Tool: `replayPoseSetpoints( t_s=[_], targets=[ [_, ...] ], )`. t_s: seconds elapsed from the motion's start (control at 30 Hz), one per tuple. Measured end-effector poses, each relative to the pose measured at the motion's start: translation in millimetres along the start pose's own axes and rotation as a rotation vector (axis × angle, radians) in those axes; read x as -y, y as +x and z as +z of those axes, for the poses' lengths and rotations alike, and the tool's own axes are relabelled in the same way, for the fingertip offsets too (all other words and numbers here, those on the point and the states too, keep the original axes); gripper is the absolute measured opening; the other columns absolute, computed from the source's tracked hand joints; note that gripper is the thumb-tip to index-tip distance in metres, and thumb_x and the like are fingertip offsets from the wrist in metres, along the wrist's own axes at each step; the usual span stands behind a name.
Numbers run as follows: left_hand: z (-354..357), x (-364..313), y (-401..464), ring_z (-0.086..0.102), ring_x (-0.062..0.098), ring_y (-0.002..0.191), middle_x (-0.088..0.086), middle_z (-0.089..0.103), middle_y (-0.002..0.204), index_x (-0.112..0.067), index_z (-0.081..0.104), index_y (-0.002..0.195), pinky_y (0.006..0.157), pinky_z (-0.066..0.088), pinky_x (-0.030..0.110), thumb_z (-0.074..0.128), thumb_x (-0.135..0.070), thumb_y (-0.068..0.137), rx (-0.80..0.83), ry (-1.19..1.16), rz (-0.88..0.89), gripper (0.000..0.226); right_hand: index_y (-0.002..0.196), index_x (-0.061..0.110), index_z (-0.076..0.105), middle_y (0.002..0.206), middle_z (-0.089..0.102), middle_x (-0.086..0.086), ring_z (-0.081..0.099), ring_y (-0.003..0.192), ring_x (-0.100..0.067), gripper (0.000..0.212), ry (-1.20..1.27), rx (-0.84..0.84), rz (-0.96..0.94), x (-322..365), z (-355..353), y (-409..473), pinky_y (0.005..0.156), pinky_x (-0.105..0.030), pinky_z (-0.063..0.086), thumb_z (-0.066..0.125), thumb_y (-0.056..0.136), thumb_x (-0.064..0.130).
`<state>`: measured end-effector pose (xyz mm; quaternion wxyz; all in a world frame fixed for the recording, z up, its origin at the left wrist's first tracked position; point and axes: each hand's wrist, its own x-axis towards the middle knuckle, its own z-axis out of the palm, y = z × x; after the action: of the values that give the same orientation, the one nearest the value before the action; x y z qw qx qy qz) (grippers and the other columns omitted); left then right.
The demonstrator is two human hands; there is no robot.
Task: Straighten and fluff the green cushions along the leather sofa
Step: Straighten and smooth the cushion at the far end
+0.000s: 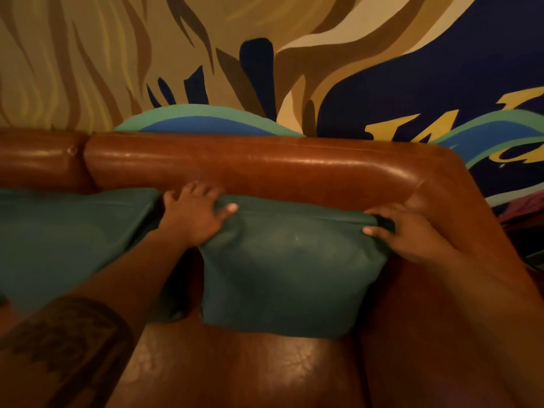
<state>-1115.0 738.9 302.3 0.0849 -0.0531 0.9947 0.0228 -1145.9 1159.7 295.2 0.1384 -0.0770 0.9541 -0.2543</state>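
Observation:
A dark green cushion (288,269) stands against the backrest of the brown leather sofa (265,166), near its right end. My left hand (195,214) grips the cushion's top left corner, thumb on the front face. My right hand (412,231) pinches the top right corner. A second green cushion (64,240) leans against the backrest to the left, partly behind my left forearm.
The sofa's right armrest (459,201) curves round just beyond my right hand. A painted mural wall (294,69) rises directly behind the backrest. The shiny leather seat (250,372) lies in front of the cushions.

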Motion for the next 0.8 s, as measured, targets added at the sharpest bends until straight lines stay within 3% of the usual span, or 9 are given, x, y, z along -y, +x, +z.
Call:
replayPoseSetpoints(
  t_s=[0.07,0.17,0.3,0.37,0.47,0.53,0.6,0.67,0.8],
  targets=[
    [2.3,13.6,5.7,0.058,0.037,0.122,0.016,0.065,0.126,-0.020,0.068,0.120,0.102,0.044,0.044,0.052,-0.050,0.095,-0.100,-0.296,-0.122,0.042,0.103,0.031,0.073,0.113,0.071,-0.001,0.066,0.107,-0.020,0.021,0.150,-0.132,0.028,-8.4,3.8,3.6,0.098,-0.035,0.050,0.077,0.090,0.016],
    [1.2,15.6,2.3,0.069,0.029,0.103,0.013,0.076,0.104,-0.013,0.078,0.100,0.084,0.043,0.025,0.072,-0.020,0.090,-0.246,-0.570,-0.246,0.014,0.091,0.028,0.073,0.102,0.073,-0.003,0.066,0.093,-0.016,0.022,0.224,-0.243,0.052,-10.5,4.2,11.3,0.090,-0.033,0.051,0.078,0.087,0.007],
    [3.0,10.3,6.5,0.068,0.020,0.100,0.006,0.075,0.101,-0.014,0.076,0.105,0.090,0.045,0.021,0.071,-0.020,0.091,-0.398,-0.796,-0.338,0.016,0.099,0.023,0.075,0.104,0.065,0.002,0.063,0.103,-0.018,0.017,0.308,-0.407,0.072,-4.4,0.7,14.3,0.091,-0.021,0.041,0.075,0.089,0.010],
    [10.5,9.2,0.3,0.066,0.016,0.103,0.000,0.070,0.105,-0.014,0.068,0.118,0.099,0.048,0.028,0.070,-0.036,0.093,-0.435,-1.011,-0.372,0.033,0.109,0.026,0.070,0.114,0.064,0.001,0.063,0.109,-0.019,0.018,0.405,-0.526,0.134,-4.2,12.2,3.2,0.093,-0.016,0.042,0.074,0.092,0.020],
    [38.9,7.4,-41.1,0.061,0.008,0.115,0.000,0.061,0.136,-0.016,0.048,0.143,0.113,0.043,0.037,0.069,-0.061,0.083,-0.248,-1.447,-0.377,0.078,0.144,0.021,0.047,0.138,0.054,-0.001,0.053,0.123,-0.015,0.058,0.693,-0.599,0.308,-0.5,43.7,-36.8,0.102,-0.023,0.040,0.070,0.095,0.038],
    [72.1,13.8,-81.6,0.060,-0.004,0.108,-0.002,0.057,0.139,-0.016,0.042,0.145,0.109,0.047,0.031,0.077,-0.061,0.069,0.010,-1.534,-0.283,0.095,0.155,0.016,0.029,0.142,0.047,0.002,0.049,0.126,-0.011,0.091,0.867,-0.474,0.303,-5.1,78.0,-66.0,0.106,-0.026,0.040,0.081,0.083,0.038],
    [103.5,23.3,-108.8,0.060,-0.012,0.112,-0.005,0.051,0.142,-0.017,0.037,0.141,0.094,0.051,0.014,0.094,-0.065,0.040,0.207,-1.430,-0.160,0.125,0.155,0.025,0.020,0.144,0.047,0.010,0.051,0.127,-0.005,0.128,0.932,-0.267,0.263,-15.8,117.0,-86.5,0.105,-0.025,0.043,0.092,0.051,0.043],
    [129.5,28.0,-114.9,0.051,-0.014,0.126,-0.008,0.044,0.150,-0.020,0.027,0.148,0.094,0.048,0.011,0.097,-0.062,0.034,0.281,-1.287,-0.065,0.140,0.152,0.033,0.019,0.143,0.049,0.015,0.054,0.127,-0.001,0.151,0.969,-0.085,0.234,-25.6,149.8,-92.6,0.101,-0.025,0.049,0.103,0.027,0.040],
    [155.2,17.1,-100.3,0.048,0.000,0.136,-0.008,0.046,0.153,-0.023,0.020,0.157,0.110,0.047,0.036,0.098,-0.060,0.038,0.215,-1.252,-0.107,0.147,0.149,0.018,0.020,0.145,0.055,-0.003,0.060,0.126,-0.012,0.159,1.015,-0.067,0.212,-24.4,181.5,-79.7,0.099,-0.032,0.056,0.106,0.018,0.041]
  ],
)
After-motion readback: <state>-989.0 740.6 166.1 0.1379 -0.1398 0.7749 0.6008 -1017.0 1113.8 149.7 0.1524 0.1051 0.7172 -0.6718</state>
